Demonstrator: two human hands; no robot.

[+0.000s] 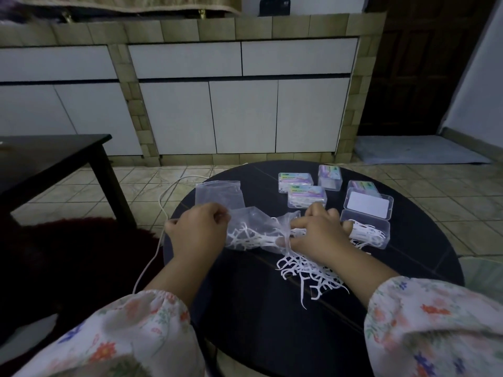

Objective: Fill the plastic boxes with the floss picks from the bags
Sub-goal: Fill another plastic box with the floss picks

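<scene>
A clear plastic bag (255,232) with white floss picks inside lies on the round black table (245,308). My left hand (197,231) grips the bag's left end. My right hand (315,235) is at the bag's open right end, its fingers curled over floss picks there. A loose pile of floss picks (307,276) lies on the table under my right wrist. Just right of that hand stands an open clear box (367,227) with some picks in it, its lid (368,206) raised behind.
An empty clear bag (219,195) lies flat behind the left hand. Several closed, labelled boxes (307,197) sit at the table's far side. A white cable (160,213) runs over the tiled floor at left. A dark table (49,159) stands left.
</scene>
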